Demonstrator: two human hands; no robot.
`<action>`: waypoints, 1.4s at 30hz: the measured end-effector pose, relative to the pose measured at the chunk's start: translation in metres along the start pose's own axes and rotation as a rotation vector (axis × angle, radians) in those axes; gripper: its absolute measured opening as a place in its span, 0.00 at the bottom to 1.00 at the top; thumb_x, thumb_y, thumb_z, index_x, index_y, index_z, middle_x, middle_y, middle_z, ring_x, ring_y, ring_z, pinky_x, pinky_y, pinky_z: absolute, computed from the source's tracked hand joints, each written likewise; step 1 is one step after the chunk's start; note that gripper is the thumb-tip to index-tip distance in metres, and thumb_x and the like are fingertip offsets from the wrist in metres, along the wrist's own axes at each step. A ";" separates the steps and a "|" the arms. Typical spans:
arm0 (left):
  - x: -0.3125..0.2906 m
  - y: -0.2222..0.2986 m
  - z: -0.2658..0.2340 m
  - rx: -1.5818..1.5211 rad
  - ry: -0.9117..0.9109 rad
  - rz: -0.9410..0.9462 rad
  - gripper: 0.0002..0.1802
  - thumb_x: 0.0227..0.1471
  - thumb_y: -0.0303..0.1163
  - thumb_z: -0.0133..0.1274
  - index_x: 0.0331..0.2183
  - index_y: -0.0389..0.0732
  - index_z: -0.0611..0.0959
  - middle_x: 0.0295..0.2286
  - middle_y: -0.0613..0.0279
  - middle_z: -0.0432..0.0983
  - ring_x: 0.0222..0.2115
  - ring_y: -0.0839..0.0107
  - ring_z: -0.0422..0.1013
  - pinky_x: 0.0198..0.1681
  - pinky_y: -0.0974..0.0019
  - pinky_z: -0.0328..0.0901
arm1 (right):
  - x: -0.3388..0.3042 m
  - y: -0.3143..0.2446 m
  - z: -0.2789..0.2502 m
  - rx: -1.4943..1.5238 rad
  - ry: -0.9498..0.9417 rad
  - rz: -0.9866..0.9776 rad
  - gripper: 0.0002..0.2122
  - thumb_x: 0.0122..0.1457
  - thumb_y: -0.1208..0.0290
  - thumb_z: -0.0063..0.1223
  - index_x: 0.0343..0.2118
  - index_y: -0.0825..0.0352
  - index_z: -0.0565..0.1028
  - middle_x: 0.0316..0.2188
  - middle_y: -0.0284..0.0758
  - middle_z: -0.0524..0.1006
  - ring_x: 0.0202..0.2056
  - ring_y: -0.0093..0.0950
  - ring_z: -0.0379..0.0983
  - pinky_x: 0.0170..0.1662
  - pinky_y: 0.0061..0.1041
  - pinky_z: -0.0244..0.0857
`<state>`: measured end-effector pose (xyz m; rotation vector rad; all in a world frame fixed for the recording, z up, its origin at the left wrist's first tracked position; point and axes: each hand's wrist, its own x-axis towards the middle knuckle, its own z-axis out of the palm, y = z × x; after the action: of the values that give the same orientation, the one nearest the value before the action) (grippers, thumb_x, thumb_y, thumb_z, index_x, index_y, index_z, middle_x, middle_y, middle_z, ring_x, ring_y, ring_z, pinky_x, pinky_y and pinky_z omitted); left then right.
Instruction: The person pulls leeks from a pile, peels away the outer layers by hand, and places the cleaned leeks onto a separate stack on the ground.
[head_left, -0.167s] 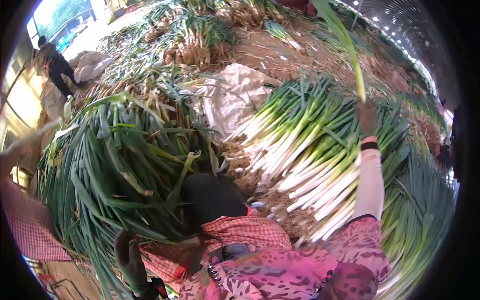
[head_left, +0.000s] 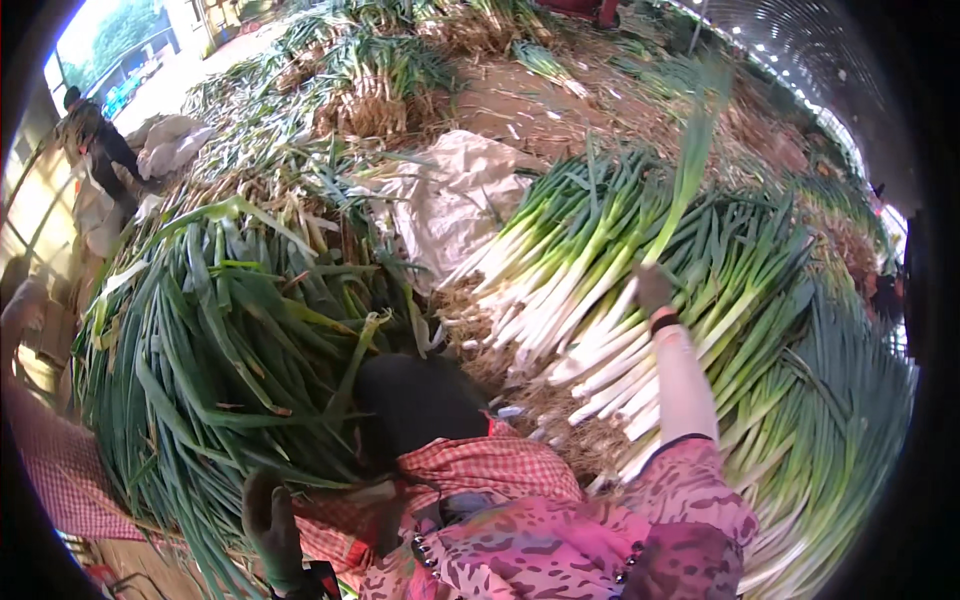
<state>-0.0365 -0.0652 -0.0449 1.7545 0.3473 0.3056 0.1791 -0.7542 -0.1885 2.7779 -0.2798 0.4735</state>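
Observation:
My right hand point(head_left: 655, 287), in a dark glove with a band at the wrist, reaches over the cleaned pile on the right. It is closed around the lower part of a long green onion point(head_left: 688, 175), whose blurred leaves point up and away. Beneath lie many green onions point(head_left: 600, 330), white ends toward me and green tops toward the back right. My left hand point(head_left: 270, 525), gloved too, is low on the left beside a big heap of untrimmed green onions point(head_left: 210, 340). Its thumb stands apart from the fingers, and I see nothing held in it.
A crumpled pale sack point(head_left: 455, 195) lies between the two heaps. Roots and scraps point(head_left: 575, 425) litter the ground before me. At the left edge is another person's checked sleeve point(head_left: 60, 450); farther back someone in dark clothes point(head_left: 100, 145) stands. More bundles point(head_left: 370, 95) lie behind.
My right hand has moved left and lower over the cleaned pile, bringing the held green onion along. My left hand has barely shifted.

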 end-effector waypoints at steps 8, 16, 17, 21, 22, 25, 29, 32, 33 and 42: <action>0.000 -0.003 -0.010 0.133 -0.098 -0.032 0.21 0.56 0.23 0.51 0.52 0.31 0.73 0.46 0.56 0.74 0.47 0.69 0.70 0.53 0.67 0.62 | -0.053 -0.034 0.089 0.878 -0.529 0.964 0.18 0.51 0.62 0.59 0.43 0.63 0.74 0.37 0.45 0.77 0.36 0.40 0.77 0.39 0.38 0.74; 0.025 0.064 -0.053 0.119 0.125 0.078 0.14 0.56 0.22 0.52 0.45 0.36 0.78 0.36 0.65 0.76 0.35 0.78 0.70 0.40 0.74 0.65 | -0.051 -0.042 0.103 -0.035 -0.662 0.029 0.17 0.54 0.63 0.56 0.47 0.59 0.76 0.45 0.41 0.77 0.48 0.38 0.73 0.50 0.35 0.67; 0.045 0.065 -0.065 0.025 0.058 0.139 0.13 0.56 0.22 0.52 0.45 0.36 0.78 0.35 0.67 0.75 0.33 0.80 0.68 0.37 0.76 0.64 | -0.064 0.008 0.130 -0.370 -0.637 -0.162 0.21 0.57 0.55 0.51 0.50 0.61 0.73 0.50 0.36 0.75 0.53 0.32 0.69 0.56 0.32 0.60; 0.071 0.112 -0.081 0.162 0.293 0.177 0.11 0.57 0.23 0.51 0.44 0.36 0.78 0.34 0.69 0.74 0.30 0.83 0.66 0.33 0.79 0.62 | -0.082 -0.071 0.142 -0.155 -0.562 -0.064 0.19 0.48 0.53 0.63 0.40 0.58 0.76 0.38 0.33 0.79 0.44 0.31 0.74 0.47 0.28 0.66; 0.093 0.109 -0.085 0.165 0.255 0.292 0.11 0.57 0.23 0.52 0.44 0.36 0.78 0.34 0.69 0.74 0.31 0.83 0.67 0.34 0.78 0.62 | -0.098 -0.055 0.137 -0.180 -0.398 -0.137 0.16 0.45 0.57 0.66 0.34 0.58 0.76 0.29 0.34 0.79 0.36 0.31 0.76 0.40 0.27 0.69; 0.148 0.080 -0.113 0.218 0.301 0.354 0.12 0.58 0.25 0.51 0.45 0.35 0.77 0.35 0.68 0.75 0.35 0.80 0.70 0.39 0.75 0.65 | -0.111 -0.120 0.087 1.458 -0.407 0.875 0.07 0.54 0.66 0.48 0.31 0.63 0.69 0.19 0.33 0.72 0.13 0.25 0.66 0.12 0.25 0.57; 0.244 0.021 -0.172 0.797 0.405 0.285 0.22 0.50 0.37 0.57 0.46 0.37 0.78 0.40 0.49 0.78 0.41 0.61 0.76 0.47 0.62 0.67 | -0.141 -0.131 0.058 1.526 -0.393 0.738 0.04 0.55 0.69 0.50 0.30 0.62 0.71 0.17 0.31 0.71 0.15 0.24 0.66 0.13 0.24 0.59; 0.269 0.001 -0.184 1.169 0.390 -0.117 0.29 0.44 0.44 0.59 0.47 0.39 0.78 0.42 0.45 0.77 0.44 0.52 0.74 0.48 0.56 0.67 | -0.153 -0.148 0.030 1.305 -0.546 0.477 0.05 0.54 0.69 0.51 0.25 0.63 0.73 0.16 0.30 0.71 0.18 0.23 0.69 0.19 0.24 0.65; 0.280 -0.003 -0.175 1.148 0.380 -0.103 0.29 0.44 0.44 0.59 0.47 0.39 0.78 0.42 0.45 0.77 0.44 0.52 0.74 0.48 0.56 0.67 | -0.170 -0.129 0.059 1.111 -0.524 0.258 0.06 0.58 0.69 0.51 0.26 0.65 0.71 0.15 0.30 0.69 0.16 0.23 0.67 0.16 0.27 0.63; 0.229 0.012 -0.184 0.982 0.423 0.036 0.22 0.42 0.35 0.54 0.43 0.43 0.81 0.38 0.48 0.79 0.39 0.54 0.76 0.44 0.57 0.68 | -0.155 -0.158 0.001 1.542 -0.789 0.583 0.03 0.59 0.72 0.51 0.33 0.65 0.73 0.22 0.35 0.75 0.18 0.26 0.70 0.19 0.24 0.65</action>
<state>0.1036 0.1874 0.0085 2.6549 0.8752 0.5996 0.0744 -0.5855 -0.2862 4.2054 -1.4279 -0.7312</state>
